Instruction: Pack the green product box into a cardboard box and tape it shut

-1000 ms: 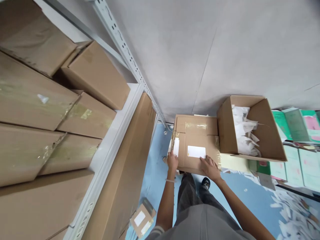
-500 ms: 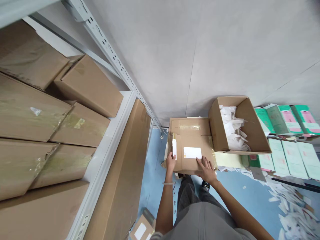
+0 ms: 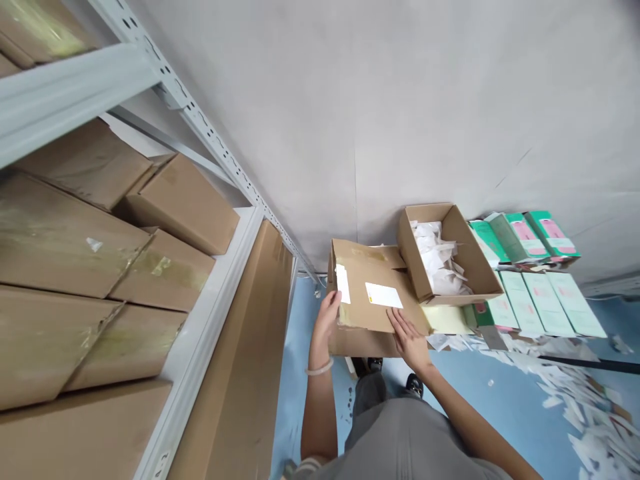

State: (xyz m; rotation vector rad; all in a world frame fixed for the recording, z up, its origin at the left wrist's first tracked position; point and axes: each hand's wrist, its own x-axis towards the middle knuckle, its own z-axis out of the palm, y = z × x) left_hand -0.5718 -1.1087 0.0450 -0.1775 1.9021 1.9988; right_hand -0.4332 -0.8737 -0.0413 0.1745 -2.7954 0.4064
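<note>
A closed cardboard box [image 3: 370, 313] with two white labels stands on the blue floor in front of my legs, its near side tilted up. My left hand [image 3: 327, 317] grips its left edge, fingers wrapped on the side by the small label. My right hand [image 3: 407, 337] lies on the top near the front right corner, fingers spread flat. An open cardboard box [image 3: 447, 257] holding white papers rests against its right side.
A metal shelf rack [image 3: 200, 333] on the left is packed with large cardboard boxes [image 3: 75, 267]. Green and pink packages [image 3: 530, 280] lie at the right by the grey wall. White paper scraps [image 3: 585, 420] litter the floor at lower right.
The box has tipped up at its near edge and shifted left. My left hand slid up its left side. The view swung upward and left.
</note>
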